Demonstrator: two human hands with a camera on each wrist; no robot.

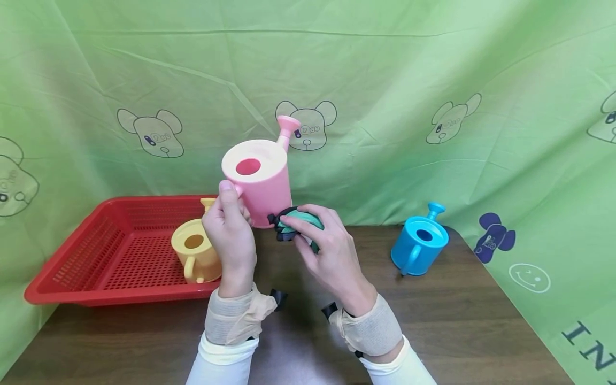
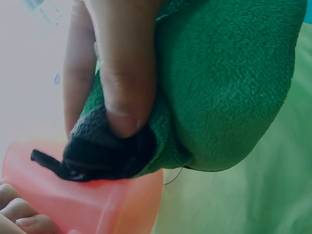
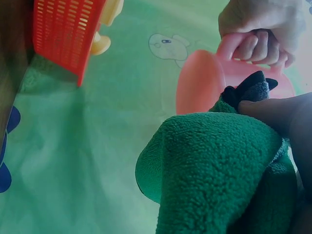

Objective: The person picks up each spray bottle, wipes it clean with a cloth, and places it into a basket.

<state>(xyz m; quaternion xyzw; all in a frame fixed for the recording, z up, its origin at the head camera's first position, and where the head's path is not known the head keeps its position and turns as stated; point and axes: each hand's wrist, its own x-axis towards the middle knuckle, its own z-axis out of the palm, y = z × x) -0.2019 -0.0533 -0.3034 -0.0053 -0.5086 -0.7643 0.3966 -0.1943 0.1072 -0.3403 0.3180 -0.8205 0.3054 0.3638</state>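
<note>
One pink can (image 1: 267,195), apparently mid-wipe.
Left hand (image 1: 233,232) grips handle (image 3: 229,48); right hand (image 1: 332,251) pinches green cloth (image 3: 204,165); turning likely needed next.

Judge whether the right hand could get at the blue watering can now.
Probably yes: nothing stands between the right hand and the blue watering can, though that hand would likely need to release the green cloth first.
</note>
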